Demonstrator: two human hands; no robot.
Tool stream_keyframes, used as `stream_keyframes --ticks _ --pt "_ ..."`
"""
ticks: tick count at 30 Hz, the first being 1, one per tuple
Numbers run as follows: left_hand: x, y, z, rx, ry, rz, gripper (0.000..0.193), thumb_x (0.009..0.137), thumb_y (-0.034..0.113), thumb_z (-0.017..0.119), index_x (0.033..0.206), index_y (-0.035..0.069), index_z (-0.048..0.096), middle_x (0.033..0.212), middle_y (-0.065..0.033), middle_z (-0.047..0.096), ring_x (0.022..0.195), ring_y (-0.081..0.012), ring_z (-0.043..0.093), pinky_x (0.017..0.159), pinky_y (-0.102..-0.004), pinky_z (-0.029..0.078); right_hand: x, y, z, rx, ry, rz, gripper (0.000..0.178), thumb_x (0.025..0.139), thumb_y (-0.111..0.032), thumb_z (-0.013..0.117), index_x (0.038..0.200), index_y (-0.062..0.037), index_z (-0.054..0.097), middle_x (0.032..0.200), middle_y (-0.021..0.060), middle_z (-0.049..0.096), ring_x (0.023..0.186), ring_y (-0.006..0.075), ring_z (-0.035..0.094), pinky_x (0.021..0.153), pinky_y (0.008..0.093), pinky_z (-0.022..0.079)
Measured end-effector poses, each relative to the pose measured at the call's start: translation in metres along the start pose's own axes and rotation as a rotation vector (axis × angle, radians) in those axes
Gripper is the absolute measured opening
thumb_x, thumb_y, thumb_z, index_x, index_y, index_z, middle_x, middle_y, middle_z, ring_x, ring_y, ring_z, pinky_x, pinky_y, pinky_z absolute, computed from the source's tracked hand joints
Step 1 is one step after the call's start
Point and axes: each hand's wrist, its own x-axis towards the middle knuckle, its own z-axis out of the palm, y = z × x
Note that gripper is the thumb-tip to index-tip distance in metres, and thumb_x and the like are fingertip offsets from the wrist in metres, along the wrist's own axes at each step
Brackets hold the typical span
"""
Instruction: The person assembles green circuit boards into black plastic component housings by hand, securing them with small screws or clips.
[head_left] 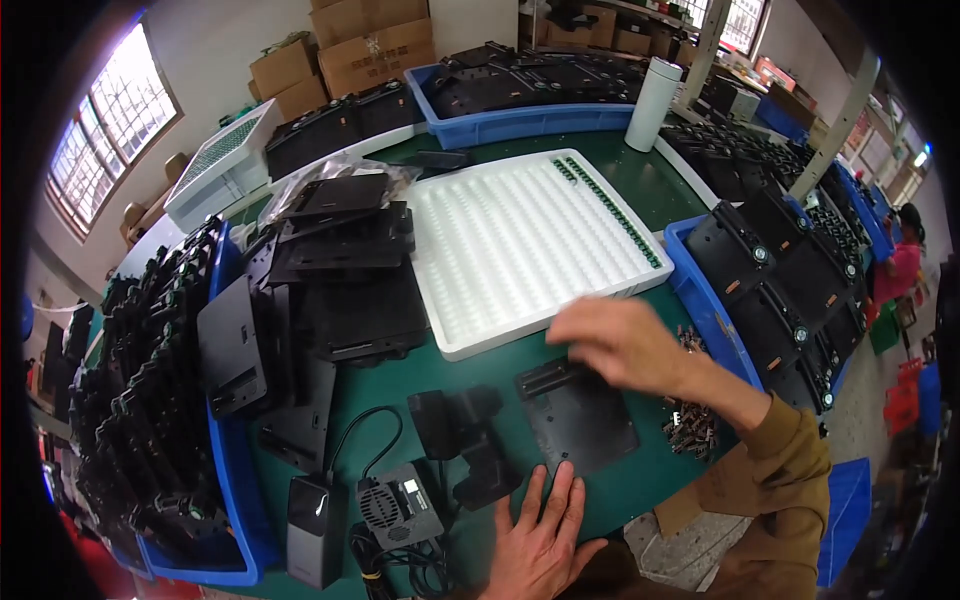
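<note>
A flat black plastic plate (583, 425) with a raised bar along its far edge lies on the green table. My left hand (538, 535) rests at its near edge, fingers stretched out and their tips on the plate. Over the plate's far right corner hovers my right hand (620, 345), slightly blurred, with its fingers bent together. Whatever its fingertips might hold is hidden. Just beyond this hand stands a white tray (480, 345) of small pockets, with rows of small green parts (620, 215) at its right side. Small metal pieces (690, 430) lie heaped beside my right forearm.
Left of the plate sit a black stand-like device (465, 440), a grey power bank (315, 530) and a small vented box (400, 507) with cables. Black panels (360, 310) are stacked behind them. Blue bins (245, 500) of black parts flank the table. A white bottle (655, 105) stands at the back.
</note>
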Motion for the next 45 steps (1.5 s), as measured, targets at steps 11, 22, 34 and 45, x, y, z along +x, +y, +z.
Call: stream_keyframes --ticks 11,22,34,45 --pt "-0.005 -0.004 0.002 -0.137 0.013 0.016 0.076 0.085 0.042 0.069 0.144 0.002 0.043 0.155 -0.0174 0.034 0.138 -0.0392 0.036 0.100 -0.0615 0.033 0.087 0.177 -0.036 -0.280 0.489 0.659 0.024 0.082 -0.004 0.059 0.098 -0.0105 0.076 0.096 0.0140 0.073 0.091 0.0318 0.070 0.080 0.0398 0.054" --pt "-0.005 -0.005 0.000 -0.112 -0.042 0.001 0.076 0.082 0.046 0.068 0.142 0.005 0.047 0.156 -0.0140 0.035 0.140 -0.0354 0.036 0.096 -0.0576 0.035 0.124 0.211 -0.013 -0.606 0.340 0.534 0.017 0.080 0.003 0.064 0.092 -0.0056 0.072 0.098 0.0125 0.069 0.093 0.0323 0.066 0.080 0.0419 0.053" --pt "-0.004 -0.006 -0.003 -0.109 -0.062 -0.010 0.074 0.082 0.045 0.067 0.141 0.004 0.048 0.155 -0.0134 0.036 0.139 -0.0348 0.037 0.097 -0.0572 0.035 0.118 0.220 -0.016 -0.595 0.314 0.310 0.011 0.080 0.001 0.061 0.086 -0.0034 0.068 0.087 0.0160 0.067 0.088 0.0339 0.064 0.077 0.0441 0.052" --pt "-0.003 -0.002 -0.002 -0.118 -0.043 -0.011 0.075 0.082 0.044 0.069 0.142 0.005 0.047 0.156 -0.0128 0.034 0.139 -0.0350 0.036 0.099 -0.0593 0.033 0.110 0.218 -0.044 -0.117 0.523 0.469 0.021 0.076 -0.006 0.071 0.097 -0.0031 0.068 0.089 0.0140 0.072 0.085 0.0255 0.069 0.080 0.0345 0.052"
